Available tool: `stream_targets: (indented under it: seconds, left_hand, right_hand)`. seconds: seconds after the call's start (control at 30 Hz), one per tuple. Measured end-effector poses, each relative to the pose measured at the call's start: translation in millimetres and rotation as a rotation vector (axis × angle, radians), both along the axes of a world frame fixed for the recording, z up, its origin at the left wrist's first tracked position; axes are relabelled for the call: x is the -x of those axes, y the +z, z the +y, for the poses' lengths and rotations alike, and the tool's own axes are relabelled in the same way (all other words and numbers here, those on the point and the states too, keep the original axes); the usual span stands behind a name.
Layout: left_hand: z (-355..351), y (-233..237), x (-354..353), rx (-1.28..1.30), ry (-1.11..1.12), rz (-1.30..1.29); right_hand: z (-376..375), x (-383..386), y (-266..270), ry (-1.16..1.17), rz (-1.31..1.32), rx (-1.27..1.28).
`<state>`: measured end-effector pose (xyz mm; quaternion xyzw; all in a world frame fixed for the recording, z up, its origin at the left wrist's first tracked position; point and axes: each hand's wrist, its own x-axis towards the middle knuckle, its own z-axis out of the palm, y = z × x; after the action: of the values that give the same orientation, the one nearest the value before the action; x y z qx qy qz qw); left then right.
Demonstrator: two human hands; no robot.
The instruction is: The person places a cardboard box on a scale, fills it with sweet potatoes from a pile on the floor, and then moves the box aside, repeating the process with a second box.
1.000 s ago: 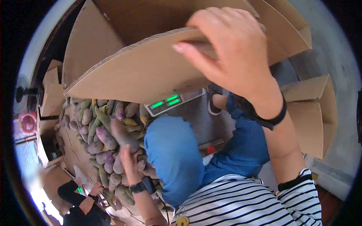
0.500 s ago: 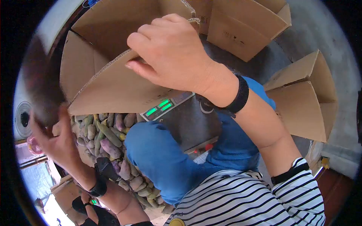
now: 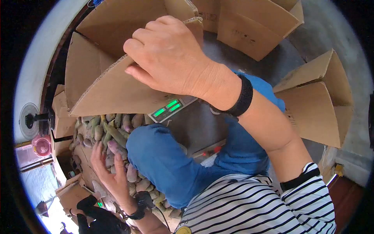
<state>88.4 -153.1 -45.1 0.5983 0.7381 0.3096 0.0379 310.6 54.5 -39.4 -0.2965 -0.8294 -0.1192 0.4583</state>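
My right hand (image 3: pixel 163 54) is closed over the edge of a flap on an open cardboard box (image 3: pixel 113 91), with the thumb on the near side. The box interior is mostly hidden behind the flap and hand. Lower left, my left hand (image 3: pixel 113 175) is open and holds nothing, its fingers spread over a pile of muddy purple and greenish root vegetables (image 3: pixel 142 185) that look like sweet potatoes. Beneath the box's near edge shows a digital scale (image 3: pixel 167 108) with lit green displays.
More open cardboard boxes stand at the upper right (image 3: pixel 249 29) and at the right (image 3: pixel 311 105). My knees (image 3: pixel 159 160) are close below the box. At lower left, another person in dark clothing (image 3: pixel 101 218) is near a further box. A fan (image 3: pixel 29 121) stands at far left.
My left hand held a large dark, blurred root vegetable beside the box; now it is empty and lower, over the pile. My right hand stays on the flap.
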Motion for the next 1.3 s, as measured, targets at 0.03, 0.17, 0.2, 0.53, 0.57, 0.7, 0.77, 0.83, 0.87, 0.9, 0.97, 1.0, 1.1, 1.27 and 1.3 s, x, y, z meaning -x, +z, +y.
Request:
stream_targets:
  seconds: [0.03, 0.17, 0.2, 0.53, 0.57, 0.7, 0.77, 0.83, 0.87, 0.9, 0.97, 1.0, 1.1, 1.27, 1.3]
  left_hand:
    - [-7, -2, -3, 0.038, 0.013, -0.062]
    - [-24, -12, -2, 0.056, 0.038, -0.253]
    - [-25, -9, -6, 0.057, 0.014, -0.244]
    - [-3, -7, -25, 0.156, -0.179, 0.321]
    - [-6, -9, -23, 0.148, -0.154, 0.372]
    - [-4, -11, -14, 0.145, -0.137, 0.36]
    - [-5, -14, -11, 0.144, -0.125, 0.383]
    - [-5, -19, -4, 0.126, -0.129, 0.375]
    - [-4, -22, -1, 0.115, -0.136, 0.37]
    - [-3, -25, 2, 0.113, -0.136, 0.365]
    - [-1, -29, 6, 0.129, -0.131, 0.352]
    - [0, -30, 7, 0.126, -0.136, 0.344]
    - [4, -36, 10, 0.129, -0.108, 0.354]
    - [4, -49, 25, 0.122, -0.16, 0.301]
    - [3, -54, 27, 0.101, -0.17, 0.302]
  right_hand:
    - [-1, 0, 1, 0.001, -0.003, 0.008]
    - [6, 3, 1, 0.051, 0.13, -0.092]
    - [8, 2, 2, 0.067, 0.168, -0.118]
    - [1, -9, 3, 0.072, 0.239, -0.154]
    - [0, -12, 5, 0.077, 0.24, -0.157]
    - [5, -13, 9, 0.111, 0.288, -0.158]
    - [3, -14, 13, 0.121, 0.304, -0.168]
    - [-1, -15, 21, 0.178, 0.338, -0.194]
    - [-4, -18, 25, 0.179, 0.333, -0.196]
    - [-11, -23, 34, 0.186, 0.33, -0.221]
    - [-28, -42, 46, 0.192, 0.32, -0.246]
    - [-41, -59, 50, 0.148, 0.24, -0.185]
    - [-63, -113, 37, 0.022, 0.154, -0.074]
    - [-122, -217, -37, -0.385, 0.221, 0.363]
    - [-138, -239, -43, -0.443, 0.21, 0.333]
